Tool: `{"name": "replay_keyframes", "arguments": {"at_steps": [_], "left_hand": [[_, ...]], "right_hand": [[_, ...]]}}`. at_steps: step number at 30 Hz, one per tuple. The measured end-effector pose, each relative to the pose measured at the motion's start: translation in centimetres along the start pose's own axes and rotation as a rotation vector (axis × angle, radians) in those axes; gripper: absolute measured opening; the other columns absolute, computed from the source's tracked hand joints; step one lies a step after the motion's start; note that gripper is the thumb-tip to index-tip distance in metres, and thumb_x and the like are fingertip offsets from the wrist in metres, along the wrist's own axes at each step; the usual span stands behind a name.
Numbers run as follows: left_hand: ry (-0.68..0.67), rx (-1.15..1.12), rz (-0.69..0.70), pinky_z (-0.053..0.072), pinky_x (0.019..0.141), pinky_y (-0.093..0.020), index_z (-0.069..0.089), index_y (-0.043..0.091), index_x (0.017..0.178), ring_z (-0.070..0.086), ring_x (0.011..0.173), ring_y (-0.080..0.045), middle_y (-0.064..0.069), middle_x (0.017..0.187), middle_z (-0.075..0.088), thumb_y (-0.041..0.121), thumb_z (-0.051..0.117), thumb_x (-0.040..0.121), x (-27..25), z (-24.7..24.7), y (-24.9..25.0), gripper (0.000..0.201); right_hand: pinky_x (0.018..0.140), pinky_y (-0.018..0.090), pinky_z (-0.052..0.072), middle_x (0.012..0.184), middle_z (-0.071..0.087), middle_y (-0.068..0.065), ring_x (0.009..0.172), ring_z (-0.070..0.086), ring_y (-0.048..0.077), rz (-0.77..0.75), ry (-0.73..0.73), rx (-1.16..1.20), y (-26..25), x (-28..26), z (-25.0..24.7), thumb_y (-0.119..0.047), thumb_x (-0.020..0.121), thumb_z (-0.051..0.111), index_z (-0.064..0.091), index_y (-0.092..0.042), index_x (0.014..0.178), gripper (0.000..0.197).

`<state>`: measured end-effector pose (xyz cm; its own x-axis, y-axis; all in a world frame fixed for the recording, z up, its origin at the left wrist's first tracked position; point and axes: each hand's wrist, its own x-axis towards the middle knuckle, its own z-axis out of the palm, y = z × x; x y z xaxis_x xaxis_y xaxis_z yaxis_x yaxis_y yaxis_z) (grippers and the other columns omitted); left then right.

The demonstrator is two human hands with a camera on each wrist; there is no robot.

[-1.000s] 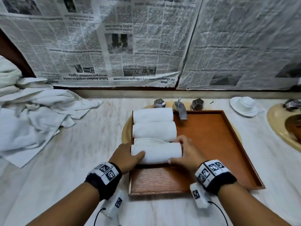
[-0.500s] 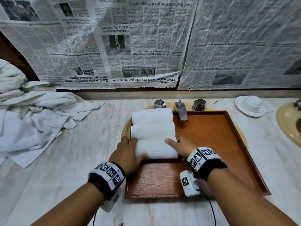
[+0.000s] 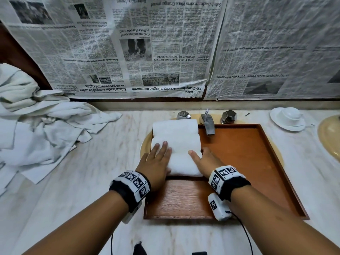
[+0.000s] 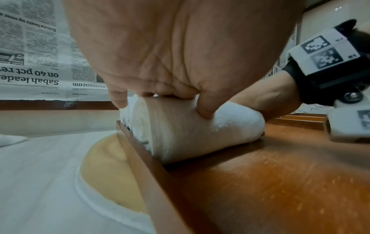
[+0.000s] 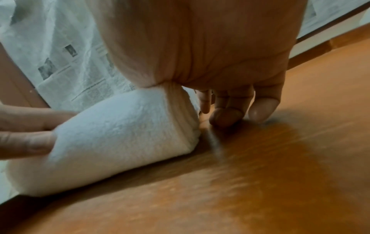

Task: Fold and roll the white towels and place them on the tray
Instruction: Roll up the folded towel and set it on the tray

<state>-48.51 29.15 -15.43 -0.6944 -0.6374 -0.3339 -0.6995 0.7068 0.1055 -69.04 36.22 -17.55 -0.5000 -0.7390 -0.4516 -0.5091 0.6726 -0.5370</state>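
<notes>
We rest our left hand (image 3: 156,161) flat on the nearest rolled towel (image 3: 181,163). Our right hand (image 3: 204,161) sits at its other end on the wooden tray (image 3: 248,162).

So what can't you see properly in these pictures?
- Head view: the left hand and right hand hide both ends of the nearest rolled towel.
- Head view: the pile of loose towels is cut off by the left edge.
- Right wrist view: the tray floor is blurred.
- Head view: the small newspaper print is unreadable.

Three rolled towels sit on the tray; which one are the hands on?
The nearest rolled towel, at the front of the row. The left hand and right hand press its ends; the two rolls behind lie untouched.
</notes>
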Motion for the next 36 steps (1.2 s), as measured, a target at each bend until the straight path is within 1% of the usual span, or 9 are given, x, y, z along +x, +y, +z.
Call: {"name": "replay_keyframes", "arguments": {"at_steps": [6,9,12,16,19,22,25,30,36], "left_hand": [[0.045,-0.035,0.021,0.007,0.119,-0.049,-0.009,0.027,0.156,-0.016,0.150,-0.025,0.005,0.160,-0.027,0.045,0.035,0.102,-0.7,0.4,-0.7,0.071],[0.071,-0.043,0.054,0.013,0.119,-0.046,-0.005,0.024,0.156,-0.013,0.150,-0.024,0.002,0.160,-0.027,0.049,0.037,0.100,-0.8,1.1,-1.5,0.074],[0.099,-0.091,0.057,0.013,0.120,-0.047,0.000,0.024,0.156,-0.013,0.150,-0.023,0.002,0.160,-0.026,0.049,0.040,0.099,-0.8,1.3,-1.8,0.074],[0.139,-0.051,0.097,0.018,0.116,-0.046,0.019,0.026,0.152,0.004,0.149,-0.028,-0.005,0.163,-0.004,0.053,0.059,0.088,-0.8,1.3,-1.4,0.080],[0.206,0.013,0.130,0.031,0.104,-0.041,0.036,0.021,0.146,0.037,0.131,-0.032,-0.007,0.146,0.034,0.043,0.067,0.083,-0.5,1.0,-1.3,0.074],[0.215,0.008,0.167,0.037,0.098,-0.039,0.042,0.019,0.140,0.044,0.121,-0.028,-0.005,0.137,0.044,0.034,0.065,0.086,0.3,0.2,-1.7,0.060],[0.170,0.015,0.194,0.042,0.096,-0.039,0.043,0.018,0.138,0.046,0.118,-0.028,-0.005,0.133,0.046,0.036,0.065,0.086,0.8,-0.5,-2.2,0.059],[0.119,0.050,0.199,0.044,0.092,-0.040,0.048,0.018,0.131,0.051,0.111,-0.028,-0.006,0.124,0.051,0.051,0.067,0.082,0.8,-0.4,-2.1,0.062],[0.107,0.083,0.156,0.043,0.093,-0.039,0.045,0.017,0.134,0.047,0.117,-0.028,-0.007,0.130,0.048,0.038,0.071,0.080,1.1,-0.1,-1.3,0.064]], "right_hand": [[0.105,0.039,0.045,0.141,0.051,-0.002,0.121,0.055,0.016,-0.126,-0.081,0.217,1.6,-0.4,-0.6,-0.079,0.071,0.058,0.032,-0.021,0.143,0.096],[0.087,0.025,0.050,0.124,0.058,-0.008,0.106,0.059,0.008,-0.145,-0.171,0.177,2.6,-1.0,-1.1,-0.071,0.073,0.067,0.043,-0.021,0.135,0.083],[0.069,0.017,0.047,0.112,0.062,-0.011,0.094,0.060,0.001,-0.169,-0.164,0.143,2.8,-1.5,-1.3,-0.062,0.084,0.063,0.055,-0.022,0.125,0.057],[0.090,0.034,0.051,0.107,0.068,-0.009,0.093,0.064,0.009,-0.138,-0.153,0.129,2.8,-1.1,-0.9,-0.069,0.086,0.054,0.061,-0.025,0.118,0.055],[0.087,0.032,0.048,0.112,0.069,-0.003,0.095,0.064,0.014,-0.104,-0.190,0.107,2.1,-0.9,-0.9,-0.069,0.089,0.048,0.063,-0.021,0.120,0.059],[0.091,0.033,0.045,0.113,0.068,0.003,0.100,0.062,0.021,-0.039,-0.249,0.037,1.3,-0.6,-1.2,-0.072,0.090,0.039,0.064,-0.015,0.122,0.070],[0.069,0.027,0.044,0.086,0.063,0.006,0.078,0.058,0.020,0.031,-0.298,-0.043,0.8,-0.5,-1.6,-0.073,0.092,0.031,0.064,-0.008,0.116,0.077],[0.060,0.025,0.038,0.078,0.057,0.004,0.069,0.052,0.016,0.072,-0.278,-0.075,-0.1,-0.6,-1.7,-0.070,0.095,0.029,0.056,-0.015,0.105,0.063],[0.091,0.035,0.045,0.120,0.066,0.007,0.099,0.060,0.023,-0.016,-0.181,-0.088,1.3,-0.5,-0.1,-0.081,0.087,0.026,0.061,-0.017,0.125,0.081]]}}
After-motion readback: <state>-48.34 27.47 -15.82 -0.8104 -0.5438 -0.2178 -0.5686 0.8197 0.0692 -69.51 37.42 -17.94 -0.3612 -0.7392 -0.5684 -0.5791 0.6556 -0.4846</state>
